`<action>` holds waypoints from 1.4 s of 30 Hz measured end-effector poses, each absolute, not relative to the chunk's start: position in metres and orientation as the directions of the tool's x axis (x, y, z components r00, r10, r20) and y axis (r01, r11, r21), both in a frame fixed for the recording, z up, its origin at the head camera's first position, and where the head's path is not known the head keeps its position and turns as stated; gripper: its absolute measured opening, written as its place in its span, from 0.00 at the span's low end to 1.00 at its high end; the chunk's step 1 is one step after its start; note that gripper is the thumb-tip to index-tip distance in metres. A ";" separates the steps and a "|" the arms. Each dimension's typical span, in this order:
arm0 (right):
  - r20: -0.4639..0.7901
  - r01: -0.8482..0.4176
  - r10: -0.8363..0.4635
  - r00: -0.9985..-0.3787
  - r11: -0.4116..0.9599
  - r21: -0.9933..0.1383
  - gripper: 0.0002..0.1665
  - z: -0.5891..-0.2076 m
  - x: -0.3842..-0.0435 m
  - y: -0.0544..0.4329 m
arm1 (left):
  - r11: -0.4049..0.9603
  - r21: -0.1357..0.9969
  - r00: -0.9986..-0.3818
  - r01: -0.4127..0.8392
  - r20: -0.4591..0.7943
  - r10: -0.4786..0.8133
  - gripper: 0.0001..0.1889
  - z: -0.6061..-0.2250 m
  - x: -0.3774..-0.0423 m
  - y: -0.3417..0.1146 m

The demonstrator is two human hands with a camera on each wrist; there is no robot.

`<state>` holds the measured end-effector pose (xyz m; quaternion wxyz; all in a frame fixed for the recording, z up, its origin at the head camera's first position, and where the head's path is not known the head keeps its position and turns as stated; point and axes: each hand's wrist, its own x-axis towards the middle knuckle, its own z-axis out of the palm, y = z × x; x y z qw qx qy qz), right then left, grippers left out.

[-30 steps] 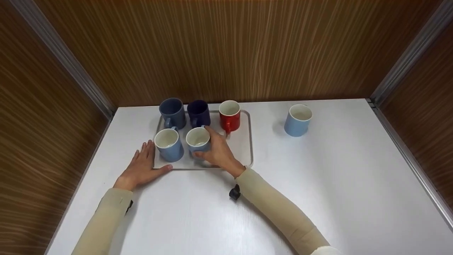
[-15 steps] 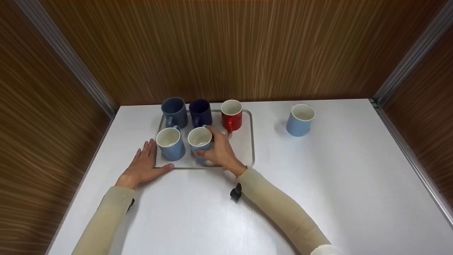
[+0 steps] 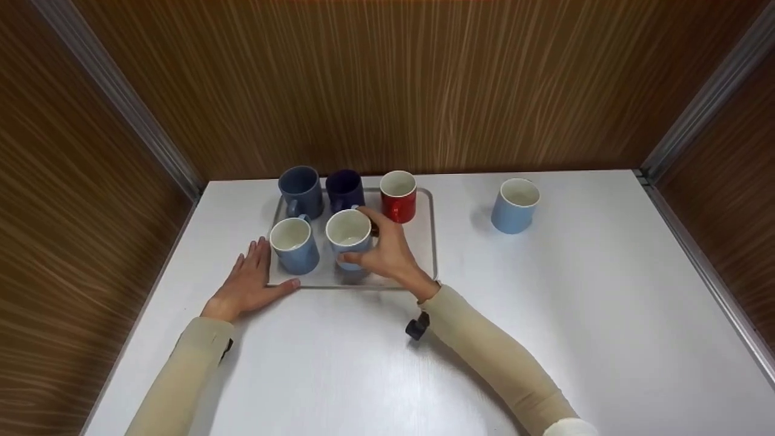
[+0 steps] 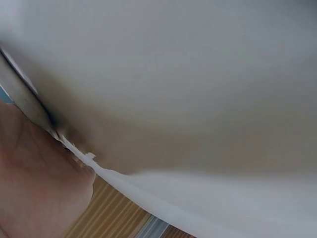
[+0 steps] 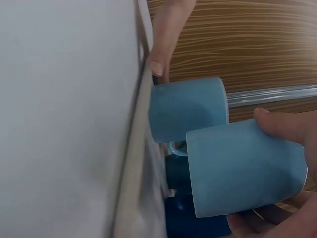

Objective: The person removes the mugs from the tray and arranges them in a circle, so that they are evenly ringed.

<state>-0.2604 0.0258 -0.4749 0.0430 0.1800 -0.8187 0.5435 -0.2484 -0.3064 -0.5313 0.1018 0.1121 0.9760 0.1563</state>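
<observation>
My right hand (image 3: 387, 249) grips a light blue mug (image 5: 242, 171) with a pale inside, thumb on the near side and fingers round the far right side. In the right wrist view its base is raised off the tray (image 3: 418, 260). Left of it, a second light blue mug (image 3: 296, 255) stands upright on the tray. My left hand (image 3: 242, 287) lies at the tray's front left corner, fingers straight along the left edge and thumb at the front rim. Behind, in a row, stand a grey-blue mug (image 3: 303, 197), a navy mug (image 3: 346, 192) and a red mug (image 3: 399, 207).
Another light blue mug (image 3: 514, 213) stands on the white table (image 3: 581, 290), well right of the tray. Wood-patterned panels (image 3: 387, 85) close off the back and both sides.
My right hand has lifted the light blue mug off the tray, moving it slightly up and right. The left hand stays at the tray corner; the whole view has drifted slightly.
</observation>
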 end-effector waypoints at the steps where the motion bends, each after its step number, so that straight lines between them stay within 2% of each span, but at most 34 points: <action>1: 0.278 -0.352 -0.249 -0.928 0.337 -0.873 0.52 -0.472 -0.261 0.028 | 0.927 0.327 -0.954 0.185 -0.166 0.249 0.68 -0.531 -0.248 -0.307; 9: 0.383 -0.439 -0.224 -0.896 0.323 -0.838 0.52 -0.445 -0.268 0.061 | 0.927 0.328 -0.954 0.181 -0.170 0.247 0.68 -0.526 -0.250 -0.309; 17: 0.422 -0.459 -0.184 -0.888 0.306 -0.834 0.52 -0.425 -0.268 0.109 | 0.930 0.321 -0.954 0.179 -0.175 0.243 0.68 -0.522 -0.253 -0.306; 34: 0.353 -0.359 -0.085 -0.932 0.364 -0.860 0.50 -0.415 -0.250 0.183 | 0.925 0.328 -0.955 0.194 -0.153 0.254 0.68 -0.527 -0.248 -0.308; 42: 0.362 -0.348 -0.048 -0.931 0.423 -0.837 0.50 -0.408 -0.244 0.214 | 0.932 0.315 -0.955 0.180 -0.170 0.242 0.68 -0.530 -0.247 -0.309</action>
